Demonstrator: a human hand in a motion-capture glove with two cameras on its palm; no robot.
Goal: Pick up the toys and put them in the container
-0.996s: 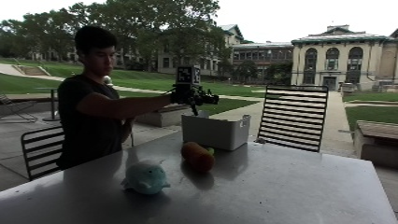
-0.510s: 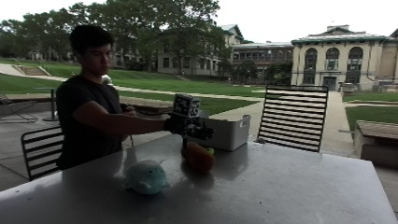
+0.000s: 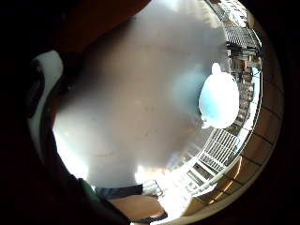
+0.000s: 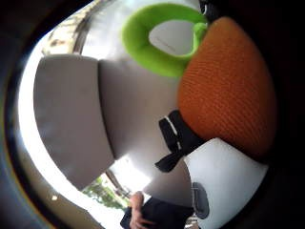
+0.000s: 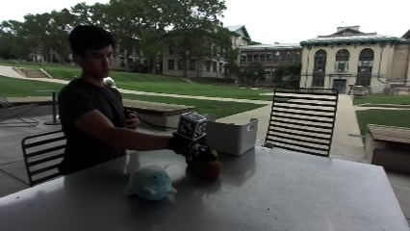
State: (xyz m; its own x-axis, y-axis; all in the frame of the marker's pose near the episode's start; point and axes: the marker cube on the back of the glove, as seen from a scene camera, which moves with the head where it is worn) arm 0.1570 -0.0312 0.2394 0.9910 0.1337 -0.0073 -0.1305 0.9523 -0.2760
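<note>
An orange plush toy (image 5: 209, 169) with a green loop (image 4: 157, 45) lies on the grey table (image 5: 288, 192) in front of the white container (image 5: 232, 136). My gloved right hand (image 5: 197, 153) sits on top of this toy, fingers curled over it. In the thumb side palm view the orange toy (image 4: 224, 86) is close against the palm, with the container (image 4: 71, 114) beyond it. A light blue plush toy (image 5: 151, 183) sits on the table nearer the front edge, apart from the hand. It also shows in the little finger side palm view as the blue plush (image 3: 219, 101).
A black slatted chair (image 5: 301, 120) stands behind the table next to the container. Another chair (image 5: 42, 154) holds the seated person. The person's bare hand stays near their chest.
My hand has come down from above the container onto the orange toy. Neither toy has moved.
</note>
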